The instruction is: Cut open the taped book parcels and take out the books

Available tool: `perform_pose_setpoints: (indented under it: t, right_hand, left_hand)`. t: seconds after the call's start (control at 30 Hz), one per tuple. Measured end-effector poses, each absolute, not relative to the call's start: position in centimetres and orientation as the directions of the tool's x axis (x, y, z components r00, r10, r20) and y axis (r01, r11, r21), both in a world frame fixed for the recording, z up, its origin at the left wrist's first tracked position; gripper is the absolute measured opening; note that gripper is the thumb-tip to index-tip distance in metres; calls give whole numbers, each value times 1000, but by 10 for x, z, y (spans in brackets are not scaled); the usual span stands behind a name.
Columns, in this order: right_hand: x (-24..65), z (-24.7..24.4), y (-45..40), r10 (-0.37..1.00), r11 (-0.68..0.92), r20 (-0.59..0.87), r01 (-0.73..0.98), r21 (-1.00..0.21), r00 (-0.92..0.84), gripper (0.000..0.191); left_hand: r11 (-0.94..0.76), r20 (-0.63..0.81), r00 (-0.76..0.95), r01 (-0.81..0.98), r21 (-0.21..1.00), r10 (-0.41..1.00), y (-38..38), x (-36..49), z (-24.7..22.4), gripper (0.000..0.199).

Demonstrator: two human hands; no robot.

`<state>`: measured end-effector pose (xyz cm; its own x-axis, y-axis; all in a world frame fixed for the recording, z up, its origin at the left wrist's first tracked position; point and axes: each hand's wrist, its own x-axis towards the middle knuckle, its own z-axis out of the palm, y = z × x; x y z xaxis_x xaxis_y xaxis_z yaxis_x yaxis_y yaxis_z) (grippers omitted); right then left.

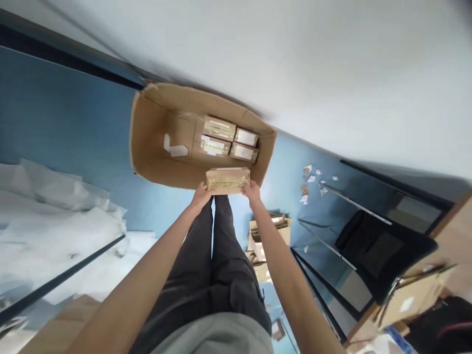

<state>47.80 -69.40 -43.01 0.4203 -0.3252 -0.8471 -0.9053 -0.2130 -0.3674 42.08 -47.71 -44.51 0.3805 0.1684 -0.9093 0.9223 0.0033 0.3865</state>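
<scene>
A small cardboard box [227,181] sealed with shiny tape is held between both my hands, over the near rim of a large open carton [158,172]. My left hand [202,193] grips its left end. At its right end my right hand [251,191] is closed around the corner. Inside the large carton, on its right side, lie several similar small taped boxes [220,128], grouped together. White paper pieces [179,151] rest on the carton's bottom at left.
White sheeting [55,211] covers the floor at left. Flattened cardboard [282,228] lies by my right leg. Paper scraps [311,179] are scattered right of the carton. A black chair [383,250] stands further right, and a white surface [313,59] runs along the far side.
</scene>
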Motion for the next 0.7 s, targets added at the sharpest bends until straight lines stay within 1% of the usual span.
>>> perform_pose_setpoints:
  t: [0.1, 0.17, 0.23, 0.3, 0.4, 0.47, 0.53, 0.6, 0.7]
  right_hand:
    - [475, -357, -672, -229, -269, -841, -862, -429, 490, 11]
    - [472, -310, -659, -151, -300, -830, -825, -478, 536, 18]
    - [466, -266, -647, -60, -327, -813, -781, -532, 579, 28]
    - [460, -224, -636, 65, -355, -786, -722, -594, 615, 37]
    - [450, -168, -614, 265, -408, -739, -623, -668, 619, 44]
    - [443, -138, -590, 350, -451, -723, -570, -687, 596, 47]
    - [432, -112, -558, 419, -502, -717, -516, -694, 558, 47]
    - [416, -91, -518, 525, -543, -699, -442, -714, 486, 41]
    - [378, -62, -454, 678, -571, -669, -355, -740, 304, 29]
  left_hand:
    - [12, -884, 401, 909, 416, 242, -449, 413, -374, 84]
    - [-27, -839, 441, 889, 457, 317, -430, 404, -329, 80]
    - [-76, -780, 484, 864, 497, 396, -412, 390, -284, 70]
    - [-100, -709, 528, 829, 551, 467, -396, 370, -242, 55]
    - [-47, -623, 550, 769, 637, 557, -375, 327, -187, 39]
    - [24, -595, 508, 748, 664, 622, -361, 292, -157, 37]
    - [97, -577, 424, 742, 663, 698, -346, 255, -132, 38]
    - [146, -546, 327, 744, 652, 772, -325, 217, -112, 41]
    - [145, -438, 195, 762, 631, 878, -282, 162, -88, 46]
